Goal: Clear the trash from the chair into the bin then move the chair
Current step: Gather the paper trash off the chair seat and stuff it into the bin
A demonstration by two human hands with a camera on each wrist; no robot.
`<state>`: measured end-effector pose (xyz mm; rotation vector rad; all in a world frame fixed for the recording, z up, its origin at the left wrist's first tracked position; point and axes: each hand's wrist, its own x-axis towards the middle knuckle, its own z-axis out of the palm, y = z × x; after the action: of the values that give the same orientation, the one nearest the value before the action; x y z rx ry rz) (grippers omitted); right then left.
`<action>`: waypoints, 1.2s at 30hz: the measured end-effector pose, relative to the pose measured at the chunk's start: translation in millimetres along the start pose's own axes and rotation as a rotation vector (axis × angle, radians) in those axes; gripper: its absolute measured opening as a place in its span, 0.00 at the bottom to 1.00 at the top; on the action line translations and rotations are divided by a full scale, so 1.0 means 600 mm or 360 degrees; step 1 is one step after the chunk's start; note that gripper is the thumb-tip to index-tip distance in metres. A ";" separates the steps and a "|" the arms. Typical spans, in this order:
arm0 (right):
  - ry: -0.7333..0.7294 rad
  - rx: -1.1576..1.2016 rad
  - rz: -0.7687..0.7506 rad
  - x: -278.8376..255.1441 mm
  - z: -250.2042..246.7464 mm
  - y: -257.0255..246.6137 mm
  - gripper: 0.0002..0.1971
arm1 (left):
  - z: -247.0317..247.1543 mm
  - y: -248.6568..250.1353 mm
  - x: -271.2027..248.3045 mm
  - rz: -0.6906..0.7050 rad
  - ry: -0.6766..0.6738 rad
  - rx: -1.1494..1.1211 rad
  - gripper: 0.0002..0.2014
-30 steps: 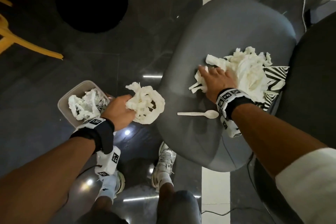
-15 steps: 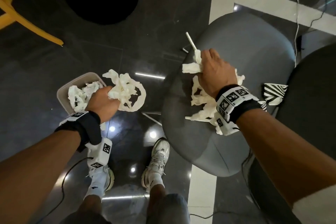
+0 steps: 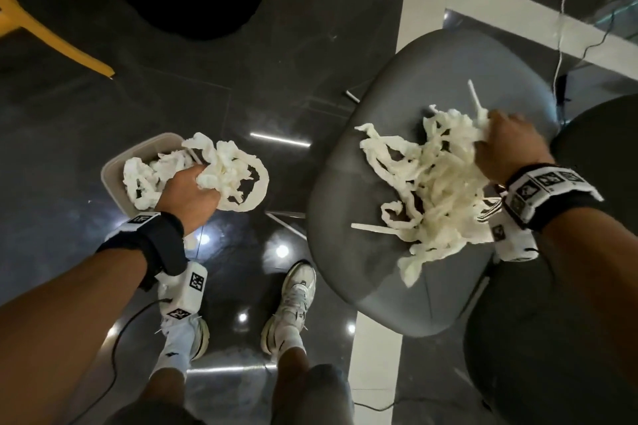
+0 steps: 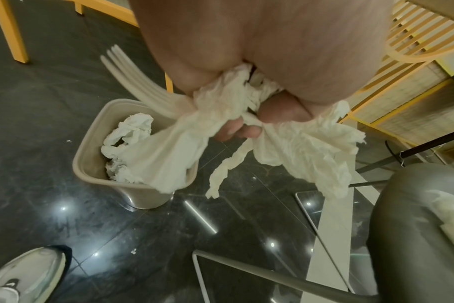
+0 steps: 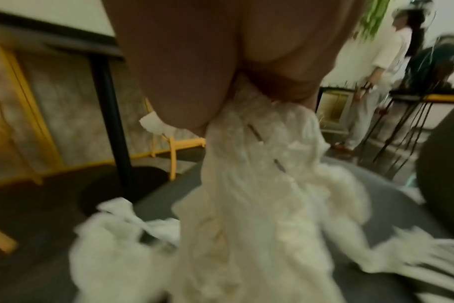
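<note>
A wad of tissue (image 3: 228, 176) is clenched in the left hand (image 3: 188, 195) directly over the bin (image 3: 114, 179) on the floor, while a larger tangle (image 3: 431, 183) is gripped by the right hand (image 3: 507, 145) above the chair (image 3: 345, 235), well right of the bin.

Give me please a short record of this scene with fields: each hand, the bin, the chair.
left hand: grips a wad of tissue and a plastic fork beside the bin
right hand: grips a tissue bundle above the seat
bin: on the floor, crumpled tissue inside
chair: grey seat, not yet moved
</note>
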<state>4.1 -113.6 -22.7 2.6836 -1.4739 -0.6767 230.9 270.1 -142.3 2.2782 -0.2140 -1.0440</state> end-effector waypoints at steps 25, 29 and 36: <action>-0.0898 0.2110 -0.0383 -0.187 0.043 -0.672 0.10 | -0.076 -0.070 -0.013 -0.0025 -0.0503 -0.0858 0.28; -0.0951 0.2129 -0.0262 -0.214 0.084 -0.745 0.13 | -0.134 -0.125 -0.006 -0.0022 -0.0566 -0.1160 0.38; -0.1061 0.2071 -0.0358 -0.222 0.162 -0.801 0.10 | -0.179 -0.213 0.024 -0.0025 -0.0052 -0.0819 0.22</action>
<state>292.1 281.4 -161.8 3.8301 -2.4122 -0.8754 305.5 416.9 -174.0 1.8016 0.0573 -1.0071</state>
